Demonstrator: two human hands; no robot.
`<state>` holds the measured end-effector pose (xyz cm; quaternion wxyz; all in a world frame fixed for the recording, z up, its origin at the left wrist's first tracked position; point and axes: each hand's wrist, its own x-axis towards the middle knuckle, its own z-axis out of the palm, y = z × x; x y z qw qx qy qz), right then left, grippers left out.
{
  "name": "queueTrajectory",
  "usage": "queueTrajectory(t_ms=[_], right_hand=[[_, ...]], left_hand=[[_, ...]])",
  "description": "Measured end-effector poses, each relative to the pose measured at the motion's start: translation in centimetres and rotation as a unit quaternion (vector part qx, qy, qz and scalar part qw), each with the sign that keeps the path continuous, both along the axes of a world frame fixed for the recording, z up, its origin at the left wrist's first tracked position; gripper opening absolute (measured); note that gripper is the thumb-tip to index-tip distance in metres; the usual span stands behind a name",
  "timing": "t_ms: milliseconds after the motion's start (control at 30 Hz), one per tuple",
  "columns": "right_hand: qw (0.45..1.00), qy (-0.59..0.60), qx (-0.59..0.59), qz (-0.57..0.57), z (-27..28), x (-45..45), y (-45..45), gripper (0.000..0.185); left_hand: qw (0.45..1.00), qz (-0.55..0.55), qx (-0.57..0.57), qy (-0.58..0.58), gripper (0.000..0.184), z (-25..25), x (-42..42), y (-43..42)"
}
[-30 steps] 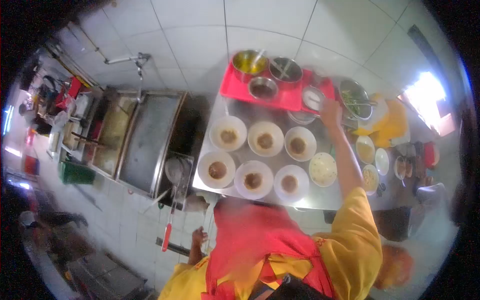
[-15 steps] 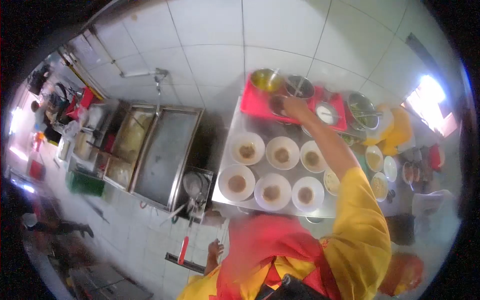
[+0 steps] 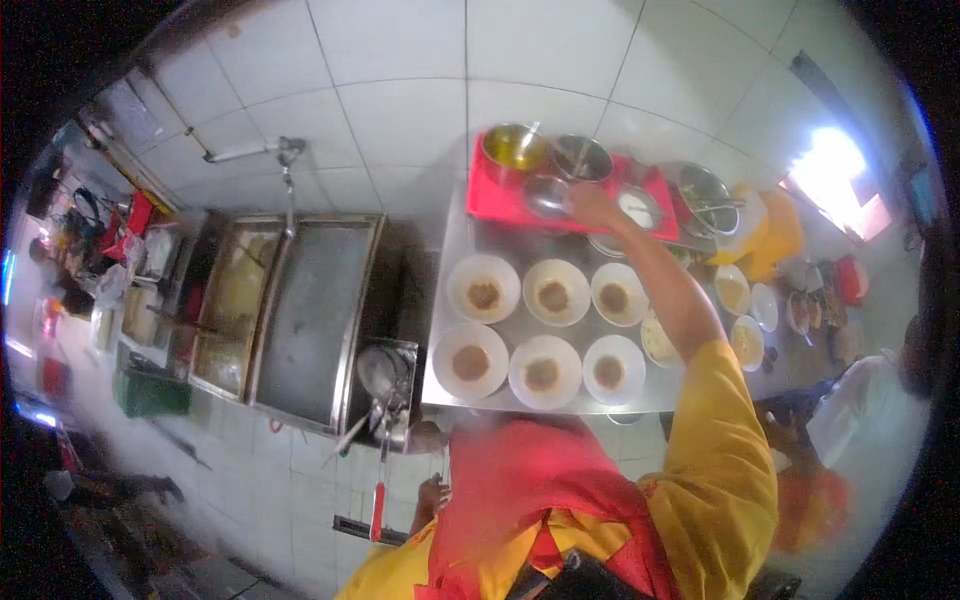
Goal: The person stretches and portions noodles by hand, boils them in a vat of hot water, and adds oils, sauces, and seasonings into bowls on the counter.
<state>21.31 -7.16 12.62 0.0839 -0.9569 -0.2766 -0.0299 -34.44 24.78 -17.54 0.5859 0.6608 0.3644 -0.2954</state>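
Note:
My right hand [image 3: 592, 207] is at the right side of a small metal bowl [image 3: 546, 196] on a red tray [image 3: 490, 200]; blur hides its fingers and anything in them. Behind it stand a metal bowl of yellow liquid [image 3: 514, 147] and a dark-looking bowl with a utensil [image 3: 582, 158]. A container of white contents [image 3: 638, 208] sits to the right. Several white bowls with brown contents, one of them at the front left [image 3: 470, 362], stand in two rows below the tray. My left hand [image 3: 434, 492] hangs low beside the red apron, its fingers partly visible and blurred.
Left of the table is a metal basin [image 3: 315, 320] under a wall tap [image 3: 290, 150]. A red-handled utensil [image 3: 378, 510] hangs near the table's left corner. A bowl of greens [image 3: 708, 198] and a yellow cloth [image 3: 772, 235] lie right. A person in white [image 3: 860, 405] stands at far right.
My right hand has moved left from the white-contents container to the small metal bowl, staying by its right side over the last half second. The camera view has shifted.

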Motion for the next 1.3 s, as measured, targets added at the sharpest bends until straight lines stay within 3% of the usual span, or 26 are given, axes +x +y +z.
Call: queueTrajectory(t_ms=[33,100,167,233,300,367,400,433,467,500,533,600,633,700,733,800,833,900,1000,1067,1100,1167,1200,1233,1300], right_hand=[[1.0,0.004,0.0,-0.003,0.1,-0.7,-0.8,0.02],[0.983,0.052,0.171,-0.03,0.5,-3.2,-2.7,0.02],[0.972,0.059,0.208,-0.096,3.0,-8.9,-2.6,0.022],[0.966,0.058,0.22,-0.121,0.9,-12.7,-3.5,0.02],[0.962,0.079,0.232,-0.122,-4.1,-15.2,-5.2,0.019],[0.987,-0.135,0.01,-0.086,-7.7,-16.7,-6.2,0.015],[0.988,-0.134,0.013,-0.081,-7.1,-16.2,-6.0,0.015],[0.974,-0.217,0.045,-0.042,-4.9,-15.1,-5.3,0.015],[0.953,-0.292,0.078,-0.004,-2.8,-14.2,-4.8,0.016],[0.953,-0.289,0.094,-0.008,-0.9,-12.6,-4.2,0.014],[0.952,-0.287,0.11,-0.012,0.9,-10.6,-3.5,0.012],[0.977,-0.2,0.042,-0.054,3.2,-7.5,-1.7,0.013],[0.977,-0.202,0.045,-0.046,3.1,-6.2,-1.1,0.013],[0.992,-0.092,-0.045,-0.079,1.6,-4.2,-0.1,0.016],[0.992,-0.098,-0.041,-0.071,0.5,-3.2,0.0,0.016],[0.995,-0.044,0.02,-0.09,-0.8,-1.7,0.2,0.018],[0.995,-0.046,0.019,-0.082,-0.9,-1.4,0.3,0.018],[0.976,-0.026,0.207,-0.066,1.1,-3.6,0.2,0.017],[0.956,-0.044,0.278,-0.078,3.4,-8.8,2.3,0.015],[0.946,-0.046,0.32,-0.019,0.3,-10.9,3.8,0.012],[0.957,0.028,0.288,-0.003,-0.9,-12.3,4.5,0.01],[0.973,-0.14,0.164,0.082,-6.4,-14.5,5.5,0.009],[0.975,-0.119,0.177,0.061,-7.3,-15.2,5.6,0.01],[0.974,-0.103,0.195,0.045,-7.7,-14.8,5.8,0.011],[0.956,-0.148,0.252,0.008,-2.5,-14.1,5.3,0.013]], left_hand=[[1.0,-0.016,0.003,0.013,0.042,0.5,0.3,0.2],[0.999,-0.033,0.007,0.028,0.043,-0.8,-0.3,0.7],[0.983,0.164,-0.072,0.036,0.043,-3.8,-1.3,0.6],[0.977,0.189,-0.069,0.074,0.043,-1.3,-0.4,0.0],[0.99,0.14,-0.026,0.015,0.043,2.4,-0.6,-1.4],[0.995,0.101,-0.007,-0.007,0.042,1.0,-2.4,-1.8],[0.997,0.061,0.008,-0.038,0.042,-0.6,-3.0,-2.0],[0.997,0.067,0.011,-0.04,0.042,-3.2,-3.7,-2.2],[0.984,0.17,-0.035,0.027,0.041,-5.8,-5.4,-2.4],[0.955,0.269,-0.081,0.09,0.04,-7.0,-6.3,-2.5],[0.954,0.274,-0.077,0.089,0.04,-5.9,-7.0,-2.8],[0.995,0.084,0.038,-0.034,0.041,-3.4,-8.5,-4.0],[0.994,0.092,0.04,-0.037,0.041,-4.5,-9.4,-4.3],[0.932,0.329,-0.081,0.129,0.044,-6.8,-10.9,-5.1],[0.93,0.336,-0.082,0.121,0.044,-5.9,-10.8,-5.4],[0.971,0.232,0.001,0.056,0.047,-3.3,-11.9,-6.6],[0.969,0.239,-0.002,0.054,0.047,-2.5,-11.6,-7.1],[0.917,0.374,-0.053,0.13,0.045,-1.9,-11.6,-7.9],[0.916,0.371,-0.094,0.116,0.039,-11.4,-15.2,-6.9],[0.937,0.322,-0.09,0.105,0.039,-9.7,-14.3,-6.1],[0.949,0.288,-0.086,0.094,0.038,-8.8,-13.6,-5.7],[0.971,0.212,-0.083,0.071,0.038,-7.8,-11.9,-4.9],[0.978,0.177,-0.084,0.064,0.037,-8.0,-11.2,-4.1],[0.984,0.145,-0.088,0.057,0.037,-8.1,-10.1,-3.1],[0.988,0.089,-0.116,0.051,0.036,-9.8,-8.1,-0.8]])
